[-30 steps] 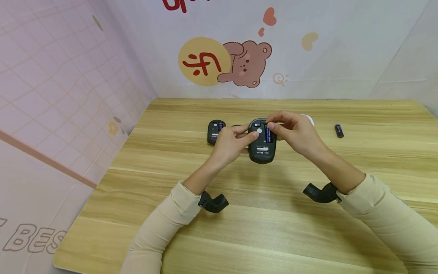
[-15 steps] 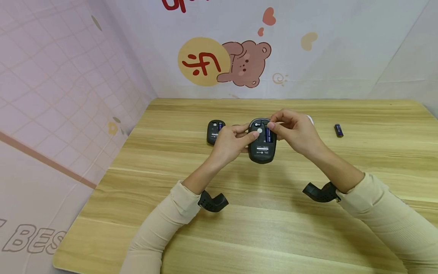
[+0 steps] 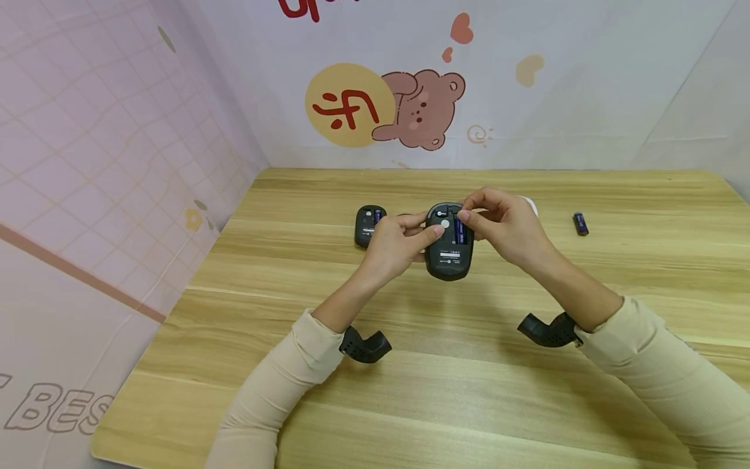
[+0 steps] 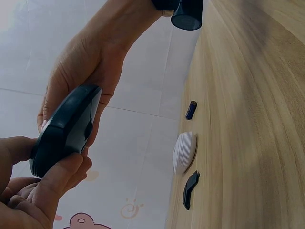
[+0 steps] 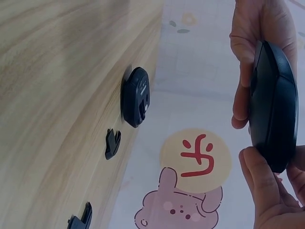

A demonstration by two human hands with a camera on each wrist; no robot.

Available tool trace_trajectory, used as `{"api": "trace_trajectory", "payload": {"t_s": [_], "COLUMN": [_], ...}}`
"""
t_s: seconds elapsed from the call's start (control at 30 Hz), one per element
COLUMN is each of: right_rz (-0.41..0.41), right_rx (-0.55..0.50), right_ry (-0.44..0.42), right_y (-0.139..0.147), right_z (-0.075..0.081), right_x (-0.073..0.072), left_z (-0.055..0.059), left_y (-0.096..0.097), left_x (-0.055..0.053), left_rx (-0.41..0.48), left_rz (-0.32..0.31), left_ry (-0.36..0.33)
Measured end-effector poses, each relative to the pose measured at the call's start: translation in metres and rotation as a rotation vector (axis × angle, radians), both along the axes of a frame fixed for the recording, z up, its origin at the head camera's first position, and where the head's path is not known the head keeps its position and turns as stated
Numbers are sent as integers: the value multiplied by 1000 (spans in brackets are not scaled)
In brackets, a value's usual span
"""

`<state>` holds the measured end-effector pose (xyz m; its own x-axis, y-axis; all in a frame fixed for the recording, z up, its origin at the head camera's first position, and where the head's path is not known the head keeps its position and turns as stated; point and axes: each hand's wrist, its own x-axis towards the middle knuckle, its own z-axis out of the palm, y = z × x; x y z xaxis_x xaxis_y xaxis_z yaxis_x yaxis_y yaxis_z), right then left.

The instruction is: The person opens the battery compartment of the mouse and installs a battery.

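A black computer mouse (image 3: 448, 266) is held up above the table, its underside facing me and its battery slot uncovered. In the slot lies a dark blue battery (image 3: 461, 234). My left hand (image 3: 394, 244) grips the mouse by its left side, thumb on the underside and fingers behind. At the upper right edge, my right hand (image 3: 508, 225) pinches the mouse, with the thumb by the battery's top end. The left wrist view shows the mouse (image 4: 66, 129) edge-on between both hands, hiding the battery.
Another black mouse (image 3: 363, 228) lies underside up at the back left, a battery (image 3: 377, 216) in its slot. Black cover pieces (image 5: 113, 143) lie nearby. A white, ridged, rounded object (image 4: 184, 152) sits behind my right hand. One loose battery (image 3: 580, 224) lies farther right.
My right fingertips have shifted slightly right along the mouse's upper edge, showing more of the battery's top. The left hand and the mouse have stayed in place.
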<state>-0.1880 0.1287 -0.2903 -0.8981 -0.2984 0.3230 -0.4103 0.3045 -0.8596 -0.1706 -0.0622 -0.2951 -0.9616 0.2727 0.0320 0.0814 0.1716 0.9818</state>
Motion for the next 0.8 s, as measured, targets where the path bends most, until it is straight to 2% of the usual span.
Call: {"api": "trace_trajectory", "payload": {"t_s": [0.33, 0.8], "right_rz": [-9, -13], "right_rx": [-14, 5], "right_ry": [-6, -13], "right_y": [-1, -1], "right_z": [-1, 0], "right_x": [0, 0], "left_z": [-2, -3], "left_y": [0, 0], "left_x": [-1, -2], "left_rx": [5, 4], "left_rz": [-5, -1], "left_ry": [17, -7]}}
